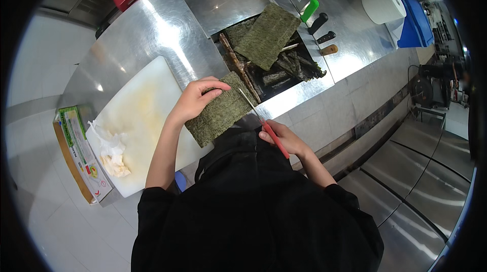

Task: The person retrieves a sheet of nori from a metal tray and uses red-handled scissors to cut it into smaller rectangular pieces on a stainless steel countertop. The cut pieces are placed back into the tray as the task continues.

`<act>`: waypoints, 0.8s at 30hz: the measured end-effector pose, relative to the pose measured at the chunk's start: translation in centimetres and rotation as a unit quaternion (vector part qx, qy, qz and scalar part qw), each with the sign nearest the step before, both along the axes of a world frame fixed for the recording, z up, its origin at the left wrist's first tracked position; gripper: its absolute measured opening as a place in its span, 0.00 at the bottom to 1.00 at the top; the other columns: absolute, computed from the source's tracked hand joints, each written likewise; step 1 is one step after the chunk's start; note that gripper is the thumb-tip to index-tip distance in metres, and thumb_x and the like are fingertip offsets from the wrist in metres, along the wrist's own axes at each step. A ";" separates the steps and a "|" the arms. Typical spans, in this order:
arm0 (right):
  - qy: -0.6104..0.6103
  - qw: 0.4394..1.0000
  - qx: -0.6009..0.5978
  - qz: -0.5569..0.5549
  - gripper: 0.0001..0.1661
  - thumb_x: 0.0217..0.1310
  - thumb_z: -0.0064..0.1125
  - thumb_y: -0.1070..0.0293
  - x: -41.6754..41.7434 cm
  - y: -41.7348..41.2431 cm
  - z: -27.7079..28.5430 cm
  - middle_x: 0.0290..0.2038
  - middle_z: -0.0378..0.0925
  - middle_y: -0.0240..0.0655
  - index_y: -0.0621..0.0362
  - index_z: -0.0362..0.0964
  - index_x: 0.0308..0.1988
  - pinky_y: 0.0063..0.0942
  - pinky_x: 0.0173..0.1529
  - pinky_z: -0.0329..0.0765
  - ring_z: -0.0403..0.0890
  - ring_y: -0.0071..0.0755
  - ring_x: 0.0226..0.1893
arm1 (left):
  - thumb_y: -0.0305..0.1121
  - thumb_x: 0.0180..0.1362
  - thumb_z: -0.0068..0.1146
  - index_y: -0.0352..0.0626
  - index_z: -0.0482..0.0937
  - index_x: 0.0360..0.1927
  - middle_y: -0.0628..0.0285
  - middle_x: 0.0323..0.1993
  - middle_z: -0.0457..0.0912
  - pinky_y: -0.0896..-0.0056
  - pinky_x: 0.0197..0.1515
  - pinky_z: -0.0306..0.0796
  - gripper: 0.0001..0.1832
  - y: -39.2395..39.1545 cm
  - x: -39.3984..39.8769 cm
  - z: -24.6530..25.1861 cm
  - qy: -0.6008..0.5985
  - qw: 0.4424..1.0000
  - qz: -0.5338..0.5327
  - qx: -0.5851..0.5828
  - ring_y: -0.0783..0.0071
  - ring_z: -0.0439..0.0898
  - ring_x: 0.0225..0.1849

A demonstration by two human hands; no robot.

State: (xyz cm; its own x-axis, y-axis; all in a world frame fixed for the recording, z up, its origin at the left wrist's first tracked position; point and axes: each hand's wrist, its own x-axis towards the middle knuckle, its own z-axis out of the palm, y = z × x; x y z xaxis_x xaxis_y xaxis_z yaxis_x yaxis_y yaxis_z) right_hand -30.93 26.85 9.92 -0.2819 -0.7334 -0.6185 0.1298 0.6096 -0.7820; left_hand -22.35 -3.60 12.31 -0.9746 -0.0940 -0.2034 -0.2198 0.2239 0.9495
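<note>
My left hand point(198, 99) holds a dark green nori sheet point(224, 114), with the thumb and fingertips on its upper part. In my right hand point(283, 138) is a red-handled cutting tool point(274, 139). Its narrow blade points up and left, alongside the sheet's right edge; I cannot tell whether it is a knife or scissors. Just beyond my hands lies a dark tray point(262, 95). It holds a large nori sheet point(269, 36), a heap of nori strips point(295, 66) and a long brownish stick-like piece point(237, 64) along its left side.
A white cutting board point(140, 108) with crumpled paper point(114, 163) lies on the left of the steel counter point(159, 24). A metal tray point(228, 3) is behind. Several knives, one green-handled point(310, 10), a paper roll point(382, 5) and blue containers point(414, 20) stand right.
</note>
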 end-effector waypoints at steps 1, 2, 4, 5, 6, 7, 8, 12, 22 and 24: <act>0.000 1.000 0.003 0.002 0.37 0.64 0.59 0.36 0.0 -0.1 0.1 0.39 0.78 0.44 0.64 0.72 0.49 0.34 0.52 0.73 0.78 0.38 0.43 | 0.24 0.64 0.56 0.38 0.84 0.48 0.60 0.46 0.84 0.68 0.58 0.70 0.11 0.0 0.0 0.0 -0.003 1.000 0.000 0.004 0.68 0.80 0.52; 0.000 1.000 0.005 0.004 0.38 0.64 0.59 0.36 0.0 -0.1 0.1 0.39 0.78 0.44 0.64 0.71 0.49 0.34 0.52 0.73 0.78 0.38 0.43 | 0.24 0.64 0.56 0.38 0.83 0.48 0.60 0.46 0.84 0.68 0.58 0.70 0.11 -0.1 -0.1 0.1 -0.006 1.000 0.000 0.007 0.68 0.80 0.52; -0.001 1.000 0.011 0.003 0.38 0.64 0.58 0.35 0.0 -0.2 0.1 0.39 0.79 0.44 0.63 0.71 0.49 0.34 0.51 0.73 0.78 0.39 0.43 | 0.24 0.63 0.57 0.38 0.83 0.49 0.60 0.47 0.84 0.68 0.59 0.70 0.12 -0.2 -0.1 0.0 -0.008 1.000 -0.003 0.013 0.68 0.80 0.53; -0.002 1.000 0.015 0.001 0.38 0.64 0.58 0.35 0.0 -0.2 0.0 0.39 0.79 0.44 0.63 0.72 0.48 0.34 0.51 0.73 0.78 0.38 0.43 | 0.24 0.63 0.57 0.38 0.83 0.49 0.60 0.48 0.83 0.68 0.59 0.70 0.12 -0.3 -0.2 -0.1 -0.009 1.000 -0.004 0.016 0.68 0.80 0.53; -0.003 1.000 0.019 -0.002 0.37 0.64 0.58 0.35 0.0 -0.2 0.0 0.38 0.79 0.44 0.63 0.72 0.48 0.34 0.51 0.73 0.78 0.38 0.42 | 0.24 0.62 0.58 0.38 0.83 0.49 0.60 0.48 0.83 0.68 0.60 0.70 0.12 -0.3 -0.2 -0.2 -0.005 1.000 -0.004 0.026 0.67 0.80 0.53; 0.000 1.000 0.021 -0.003 0.37 0.64 0.58 0.35 0.0 -0.2 0.0 0.38 0.79 0.44 0.63 0.72 0.47 0.34 0.50 0.73 0.78 0.38 0.41 | 0.24 0.62 0.58 0.37 0.83 0.50 0.59 0.48 0.83 0.67 0.60 0.70 0.13 -0.3 -0.1 -0.3 -0.001 0.999 -0.004 0.036 0.67 0.80 0.54; 0.002 1.000 0.022 -0.003 0.37 0.64 0.58 0.35 0.0 -0.2 0.1 0.37 0.79 0.43 0.63 0.73 0.46 0.34 0.49 0.73 0.78 0.38 0.41 | 0.24 0.62 0.59 0.37 0.83 0.50 0.59 0.49 0.83 0.67 0.60 0.70 0.13 -0.2 -0.1 -0.5 0.003 0.999 -0.004 0.047 0.67 0.80 0.54; 0.037 0.998 -0.036 -0.019 0.27 0.67 0.59 0.43 0.4 -0.1 -0.3 0.23 0.69 0.24 0.59 0.72 0.41 0.21 0.29 0.69 0.71 0.18 0.23 | 0.24 0.60 0.61 0.38 0.83 0.52 0.58 0.50 0.83 0.67 0.61 0.69 0.15 -0.5 0.0 -1.2 0.007 0.999 -0.010 0.050 0.67 0.79 0.55; 0.010 0.999 0.016 -0.033 0.33 0.63 0.62 0.39 0.3 -0.5 0.1 0.29 0.77 0.37 0.64 0.76 0.40 0.31 0.41 0.74 0.76 0.30 0.33 | 0.23 0.59 0.63 0.38 0.81 0.56 0.59 0.56 0.82 0.68 0.64 0.68 0.20 -0.8 0.0 -1.0 -0.032 0.996 -0.028 0.076 0.70 0.77 0.60; 0.024 0.999 -0.012 -0.039 0.33 0.63 0.62 0.39 0.5 -0.6 -0.3 0.29 0.77 0.37 0.64 0.76 0.39 0.31 0.41 0.74 0.76 0.30 0.33 | 0.24 0.59 0.63 0.39 0.81 0.56 0.59 0.56 0.82 0.69 0.63 0.69 0.20 -0.7 0.0 -0.9 -0.030 0.996 -0.029 0.085 0.70 0.78 0.59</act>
State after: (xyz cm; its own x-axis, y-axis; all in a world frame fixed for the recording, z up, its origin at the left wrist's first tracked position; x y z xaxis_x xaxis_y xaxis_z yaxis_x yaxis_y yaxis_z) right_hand -30.43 26.27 9.66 -0.3683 -0.7226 -0.5850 0.1381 0.5797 -0.8031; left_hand -22.38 -4.25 11.38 -0.9630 0.0021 -0.2694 -0.2685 0.0745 0.9604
